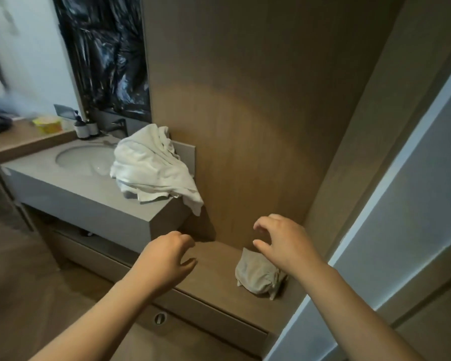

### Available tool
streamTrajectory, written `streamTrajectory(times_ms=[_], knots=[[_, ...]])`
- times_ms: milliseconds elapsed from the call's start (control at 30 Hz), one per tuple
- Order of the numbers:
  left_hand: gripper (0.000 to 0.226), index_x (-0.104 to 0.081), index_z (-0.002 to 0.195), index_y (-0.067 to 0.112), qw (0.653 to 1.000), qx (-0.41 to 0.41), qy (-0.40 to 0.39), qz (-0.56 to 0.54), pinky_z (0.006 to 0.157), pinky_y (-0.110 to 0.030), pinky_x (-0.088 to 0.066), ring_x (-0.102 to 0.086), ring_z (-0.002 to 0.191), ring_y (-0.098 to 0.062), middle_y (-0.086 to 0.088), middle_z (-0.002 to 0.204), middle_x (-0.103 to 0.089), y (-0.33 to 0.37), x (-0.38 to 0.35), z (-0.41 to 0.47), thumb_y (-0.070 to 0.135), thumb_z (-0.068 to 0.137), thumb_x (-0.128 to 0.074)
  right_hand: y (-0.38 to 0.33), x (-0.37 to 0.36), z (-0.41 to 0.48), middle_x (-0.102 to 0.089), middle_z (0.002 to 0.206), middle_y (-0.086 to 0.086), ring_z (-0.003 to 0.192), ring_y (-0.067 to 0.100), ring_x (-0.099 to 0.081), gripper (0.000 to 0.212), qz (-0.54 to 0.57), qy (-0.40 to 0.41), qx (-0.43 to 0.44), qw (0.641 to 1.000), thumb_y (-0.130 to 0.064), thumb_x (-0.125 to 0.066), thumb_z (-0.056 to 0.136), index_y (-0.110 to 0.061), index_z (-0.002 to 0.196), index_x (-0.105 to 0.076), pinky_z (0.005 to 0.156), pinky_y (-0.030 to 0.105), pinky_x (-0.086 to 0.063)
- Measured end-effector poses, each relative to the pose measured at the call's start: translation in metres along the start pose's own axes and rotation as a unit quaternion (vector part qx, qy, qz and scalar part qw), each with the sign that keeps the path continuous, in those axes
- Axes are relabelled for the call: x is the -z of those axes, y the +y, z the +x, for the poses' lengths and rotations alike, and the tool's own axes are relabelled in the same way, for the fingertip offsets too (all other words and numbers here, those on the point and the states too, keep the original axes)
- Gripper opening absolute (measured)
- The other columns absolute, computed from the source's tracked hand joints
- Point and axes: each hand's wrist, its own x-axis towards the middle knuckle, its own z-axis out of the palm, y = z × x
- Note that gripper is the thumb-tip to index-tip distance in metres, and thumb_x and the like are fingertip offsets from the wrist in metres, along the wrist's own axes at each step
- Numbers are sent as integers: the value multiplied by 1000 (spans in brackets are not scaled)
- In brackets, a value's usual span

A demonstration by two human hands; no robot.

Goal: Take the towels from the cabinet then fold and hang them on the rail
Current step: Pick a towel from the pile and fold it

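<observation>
1. Both arms are out in front: the left hand hovers with fingers loosely curled, holding nothing.
2. The right hand is spread and bent claw-like, empty, just above a crumpled beige cloth on the low wooden ledge.
3. The white towels lie heaped on the grey counter, right of the sink, one corner drooping over the edge.

I work from a single head-worn, wide-angle view that looks forward and steeply down. The left hand and right hand sit close to the lens. The tabletop lies farther off, beyond and left of the left hand.
</observation>
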Motion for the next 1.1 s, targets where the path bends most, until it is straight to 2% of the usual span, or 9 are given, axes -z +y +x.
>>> streamTrajectory(times_ms=[133, 267, 433, 500, 600, 700, 867, 1100], knots=[[33, -60, 118, 31, 999, 27, 29, 5, 84, -19, -50, -57, 100, -4, 12, 113, -60, -14, 18, -4, 47, 90, -59, -19, 7, 17, -60, 108, -10, 99, 10, -58, 28, 5, 18, 42, 999, -37, -65, 89, -29, 116, -61, 72, 22, -38], [36, -58, 121, 31, 998, 54, 41, -2, 87, -24, -51, -57, 104, -5, 12, 117, -59, -38, 31, -5, 48, 89, -59, -40, 6, 38, -60, 109, -10, 101, 10, -58, 29, 13, 14, 76, 997, -38, -63, 91, -29, 118, -60, 74, 20, -38], [37, -56, 123, 33, 996, 74, 47, -14, 90, -16, -47, -55, 107, 0, 15, 122, -58, -83, 44, 4, 49, 90, -58, -75, -9, 77, -59, 110, -11, 100, 7, -58, 28, 25, 3, 103, 994, -39, -62, 91, -31, 119, -60, 72, 16, -35], [37, -56, 124, 34, 995, 80, 52, -14, 90, -15, -45, -54, 109, 0, 15, 123, -58, -106, 51, 11, 49, 90, -58, -91, -16, 96, -60, 107, -12, 97, 7, -57, 26, 25, 4, 108, 994, -39, -62, 91, -31, 115, -60, 74, 17, -39], [38, -55, 125, 33, 994, 91, 55, -21, 92, -14, -45, -54, 111, 0, 15, 125, -57, -147, 64, 24, 49, 91, -57, -119, -28, 128, -60, 104, -12, 95, 7, -58, 23, 25, 5, 105, 994, -41, -61, 90, -32, 112, -61, 78, 21, -47], [40, -55, 127, 33, 994, 86, 62, -17, 93, -15, -44, -54, 112, 0, 15, 126, -57, -192, 79, 40, 49, 91, -57, -150, -40, 162, -61, 105, -14, 95, 6, -57, 24, 24, 12, 100, 995, -42, -62, 90, -33, 112, -61, 81, 23, -48], [39, -56, 126, 34, 996, 74, 56, -17, 91, -14, -44, -55, 110, 0, 17, 124, -58, -265, 93, 63, 51, 90, -57, -193, -65, 205, -61, 106, -16, 92, 2, -54, 26, 36, 9, 77, 996, -43, -61, 90, -34, 115, -61, 78, 15, -43], [38, -57, 125, 34, 998, 56, 37, -20, 91, -15, -44, -55, 109, 1, 18, 122, -59, -332, 100, 108, 49, 90, -58, -218, -91, 254, -61, 105, -18, 94, 2, -57, 26, 44, -10, 42, 998, -45, -61, 89, -35, 113, -61, 81, 19, -50]])
